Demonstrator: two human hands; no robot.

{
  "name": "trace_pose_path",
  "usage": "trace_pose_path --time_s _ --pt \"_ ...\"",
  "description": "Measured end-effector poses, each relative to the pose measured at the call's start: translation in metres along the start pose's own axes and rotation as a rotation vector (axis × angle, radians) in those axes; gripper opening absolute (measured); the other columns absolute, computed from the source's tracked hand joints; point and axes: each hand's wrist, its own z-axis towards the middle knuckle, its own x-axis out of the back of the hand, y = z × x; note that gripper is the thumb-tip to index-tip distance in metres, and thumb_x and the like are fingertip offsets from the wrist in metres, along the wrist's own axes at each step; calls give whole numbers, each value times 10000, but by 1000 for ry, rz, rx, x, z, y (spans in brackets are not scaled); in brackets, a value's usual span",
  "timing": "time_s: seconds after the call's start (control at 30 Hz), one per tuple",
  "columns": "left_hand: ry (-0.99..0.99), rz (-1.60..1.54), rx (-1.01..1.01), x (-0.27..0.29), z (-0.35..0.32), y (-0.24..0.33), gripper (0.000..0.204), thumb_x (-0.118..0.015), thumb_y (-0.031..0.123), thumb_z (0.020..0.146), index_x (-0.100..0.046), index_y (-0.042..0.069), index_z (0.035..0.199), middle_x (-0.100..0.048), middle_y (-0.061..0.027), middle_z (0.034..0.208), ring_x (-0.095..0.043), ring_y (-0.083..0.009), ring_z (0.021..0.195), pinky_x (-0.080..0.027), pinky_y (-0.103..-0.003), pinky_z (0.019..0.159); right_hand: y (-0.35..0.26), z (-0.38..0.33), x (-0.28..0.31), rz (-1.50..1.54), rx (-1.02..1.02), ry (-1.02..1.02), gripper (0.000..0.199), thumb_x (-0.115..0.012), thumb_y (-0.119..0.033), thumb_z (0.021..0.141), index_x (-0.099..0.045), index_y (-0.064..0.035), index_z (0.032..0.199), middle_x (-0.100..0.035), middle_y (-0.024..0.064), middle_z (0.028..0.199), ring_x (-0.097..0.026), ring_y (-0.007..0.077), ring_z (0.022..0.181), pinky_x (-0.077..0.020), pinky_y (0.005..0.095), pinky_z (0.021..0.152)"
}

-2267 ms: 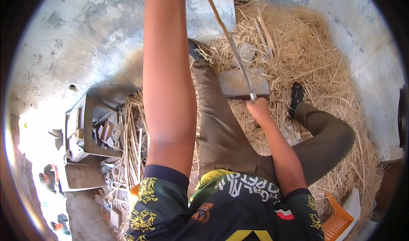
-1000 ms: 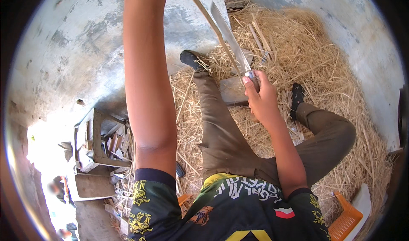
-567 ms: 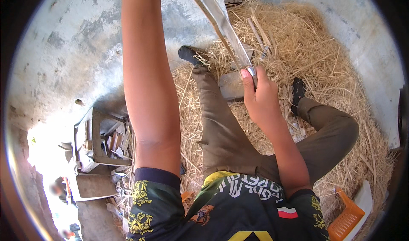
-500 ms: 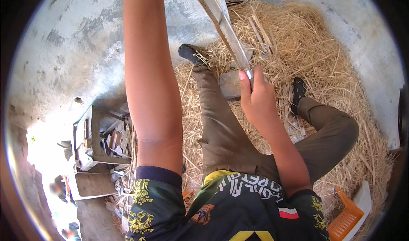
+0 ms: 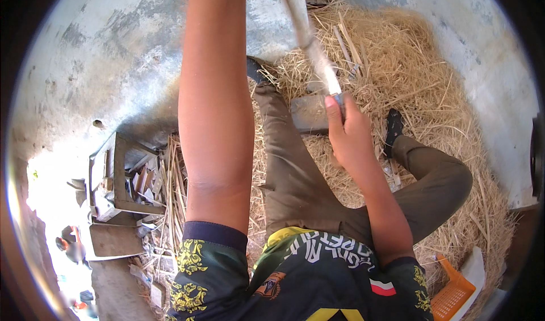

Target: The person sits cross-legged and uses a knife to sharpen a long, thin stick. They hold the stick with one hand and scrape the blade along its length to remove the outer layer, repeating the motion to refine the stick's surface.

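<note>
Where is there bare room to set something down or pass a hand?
The block shows a bare patch between left leg and right hand. Nearer the body, between that leg and the right forearm, only straw shows; a hand could probably pass. Crowded: the wooden frame with scraps, and around the knife.

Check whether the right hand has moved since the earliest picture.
Yes: the right hand moved up the picture against the grey block, from below it to overlapping its right end.

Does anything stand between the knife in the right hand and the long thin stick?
Nothing visible does. The knife, gripped in the right hand, overlaps the stick in this view, though blur hides whether they touch.
</note>
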Motion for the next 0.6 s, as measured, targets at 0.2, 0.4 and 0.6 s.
trace_pose_path --time_s 0.2,0.4,0.6 --pt "84 17 47 7 -4 2 472 -374 416 1099 -367 175 694 -276 58 530 -222 -82 410 -166 -287 399 -13 12 29 104 -50 89 360 -545 -402 1071 -603 -47 1098 -461 -33 617 -446 43 446 -350 236 396" --pt "84 -10 37 -8 -3 4 487 -376 435 1103 -385 170 694 -283 61 531 -244 -78 406 -188 -282 393 -5 -10 19 -140 45 -19 397 -540 -375 1071 -606 10 998 -558 70 622 -546 162 547 -434 380 544" --pt "59 -26 53 -4 -1 -1 499 -379 426 1109 -389 166 684 -287 63 533 -247 -72 409 -191 -278 390 -19 3 45 36 -130 83 388 -541 -359 1074 -583 0 934 -547 43 608 -512 131 467 -432 362 465"
